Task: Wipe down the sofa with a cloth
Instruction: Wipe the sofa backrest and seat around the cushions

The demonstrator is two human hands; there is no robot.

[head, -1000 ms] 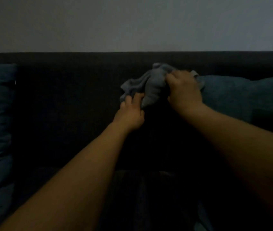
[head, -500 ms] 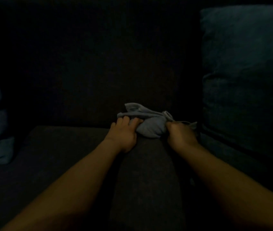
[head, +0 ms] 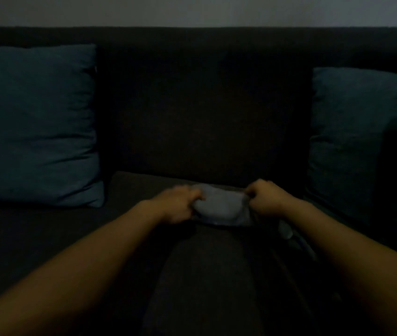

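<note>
A grey cloth (head: pixel 219 207) lies bunched on the seat of the dark sofa (head: pixel 204 117), just in front of the backrest. My left hand (head: pixel 178 204) grips the cloth's left end with curled fingers. My right hand (head: pixel 266 197) grips its right end, and a strip of cloth trails down past the right wrist. The cloth is stretched between the two hands against the seat cushion. The room is dim and the hands are slightly blurred.
A large teal pillow (head: pixel 32 124) leans against the backrest on the left. A second teal pillow (head: pixel 352 132) stands at the right. A pale wall (head: pixel 192 10) runs above the sofa back. Bare seat cushion lies between the pillows.
The cloth came down from the backrest to the seat, then moved toward me along the cushion. My hands have drawn apart, spreading the cloth. The view has risen, showing the wall again.
</note>
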